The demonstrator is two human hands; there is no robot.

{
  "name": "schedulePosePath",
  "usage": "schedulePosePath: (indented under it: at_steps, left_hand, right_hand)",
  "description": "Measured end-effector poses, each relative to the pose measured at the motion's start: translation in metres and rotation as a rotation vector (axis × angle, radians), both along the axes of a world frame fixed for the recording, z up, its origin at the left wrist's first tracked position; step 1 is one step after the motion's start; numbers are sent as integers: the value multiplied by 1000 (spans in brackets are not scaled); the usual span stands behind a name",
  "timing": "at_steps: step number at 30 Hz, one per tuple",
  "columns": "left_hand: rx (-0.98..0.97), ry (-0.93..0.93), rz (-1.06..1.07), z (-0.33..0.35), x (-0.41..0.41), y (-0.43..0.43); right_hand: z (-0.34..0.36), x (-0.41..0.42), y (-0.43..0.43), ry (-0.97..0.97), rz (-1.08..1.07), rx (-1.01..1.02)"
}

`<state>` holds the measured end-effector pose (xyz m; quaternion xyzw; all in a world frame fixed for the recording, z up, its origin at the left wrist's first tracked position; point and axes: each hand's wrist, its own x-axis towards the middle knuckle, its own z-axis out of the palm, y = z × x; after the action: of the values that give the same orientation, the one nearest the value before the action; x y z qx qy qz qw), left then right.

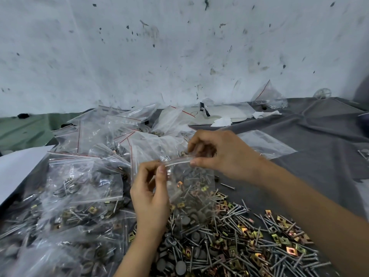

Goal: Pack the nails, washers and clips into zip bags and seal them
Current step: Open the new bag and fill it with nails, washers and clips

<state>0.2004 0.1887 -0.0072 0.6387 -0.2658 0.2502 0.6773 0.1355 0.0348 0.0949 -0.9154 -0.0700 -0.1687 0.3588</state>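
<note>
I hold a clear zip bag (pixel 189 188) upright in the middle of the view. It holds nails, grey round washers and brass-coloured clips. My left hand (pixel 149 194) pinches the left end of the bag's zip strip. My right hand (pixel 221 154) pinches the right end of the same strip. Below the bag lies a loose heap of nails (pixel 235 226), grey washers (pixel 180 265) and square clips (pixel 279 238) on the grey cloth.
A pile of filled zip bags (pixel 79 186) covers the left side. Empty bags (pixel 265 142) lie behind my right hand. A white sheet (pixel 18 166) sits at the far left. White tissue (pixel 222 120) and another bag (pixel 268 96) rest near the stained wall.
</note>
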Motion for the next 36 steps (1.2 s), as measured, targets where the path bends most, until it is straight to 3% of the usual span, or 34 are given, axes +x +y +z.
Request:
schedulePosePath:
  at_steps: [9,22,36]
  left_hand:
    - [62,-138,38,1,-1,-1]
    - [72,-251,47,-1,0,-3]
    - [80,-242,51,0,-1,-2]
  right_hand:
    - [13,8,24,63,46,-295]
    - [14,11,28,130,76,-151]
    - [12,9,22,204,94,-244]
